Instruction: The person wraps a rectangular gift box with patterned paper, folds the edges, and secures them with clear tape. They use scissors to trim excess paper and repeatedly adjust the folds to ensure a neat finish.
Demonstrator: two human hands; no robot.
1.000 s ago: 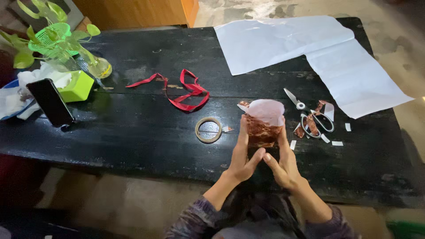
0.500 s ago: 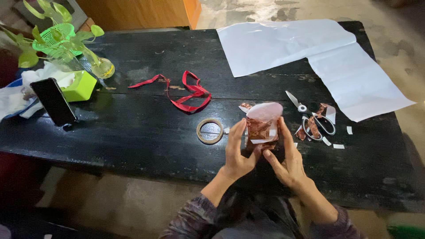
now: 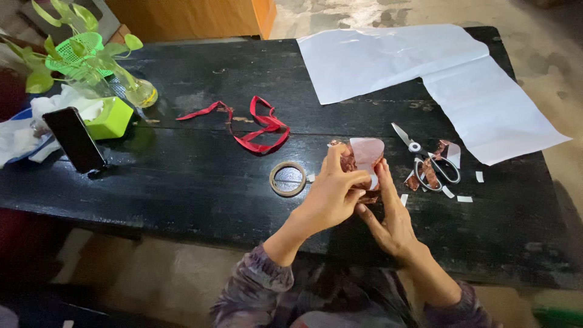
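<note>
Wrapping in progress: the left hand (image 3: 331, 197) lies closed over a small box (image 3: 359, 167) half-covered in brown patterned paper, the right hand (image 3: 388, 222) cupping it from below, so the loose white flap likely needs taping, with the tape roll (image 3: 287, 178) just left of them.

left hand (image 3: 331, 197) cupped, right hand (image 3: 388, 222) beneath

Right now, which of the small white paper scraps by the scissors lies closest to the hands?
The scrap just left of the scissors, right beside the right hand. The other scraps lie farther right, past the scissor handles, well away from both hands.
</note>
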